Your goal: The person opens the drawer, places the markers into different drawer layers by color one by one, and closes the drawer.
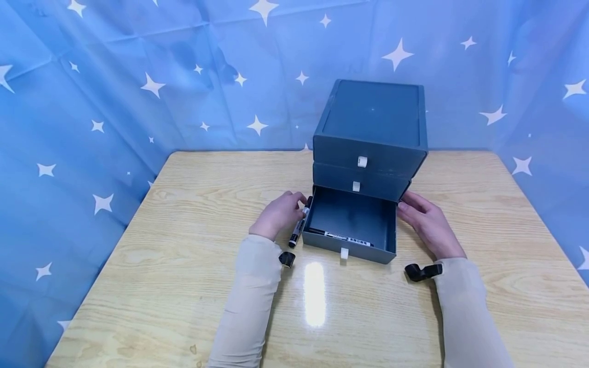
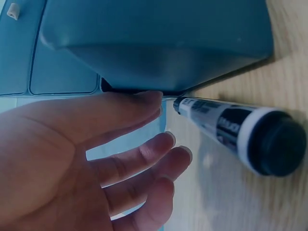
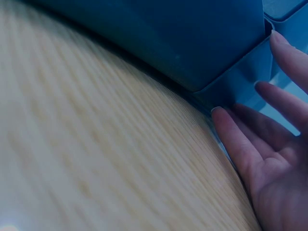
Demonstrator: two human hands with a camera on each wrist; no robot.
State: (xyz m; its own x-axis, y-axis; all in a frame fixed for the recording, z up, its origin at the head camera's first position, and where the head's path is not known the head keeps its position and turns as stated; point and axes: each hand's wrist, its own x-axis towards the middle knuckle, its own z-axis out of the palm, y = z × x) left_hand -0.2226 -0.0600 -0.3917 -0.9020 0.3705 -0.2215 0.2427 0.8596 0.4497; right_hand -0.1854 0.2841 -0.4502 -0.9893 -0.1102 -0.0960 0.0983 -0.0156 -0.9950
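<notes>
A dark blue desktop drawer cabinet (image 1: pixel 370 115) stands at the back of the table, its bottom drawer (image 1: pixel 354 214) pulled out. Inside that drawer, along the front wall, lies a slim black-and-white marker (image 1: pixel 336 236). A thicker marker (image 2: pixel 216 122) with a black end lies on the table beside the drawer's left wall. My left hand (image 1: pixel 279 213) is next to this marker and the drawer's left side; in the left wrist view its fingers are loosely bent and hold nothing. At the cabinet's lower right side, my right hand (image 1: pixel 430 225) has its fingers extended against the casing.
White pull tabs (image 1: pixel 362 162) mark the drawer fronts, and the upper two drawers are closed. A blue curtain (image 1: pixel 257 76) with white stars hangs behind the wooden table (image 1: pixel 184 245). Black wrist-camera mounts (image 1: pixel 421 272) stick out from the sleeves.
</notes>
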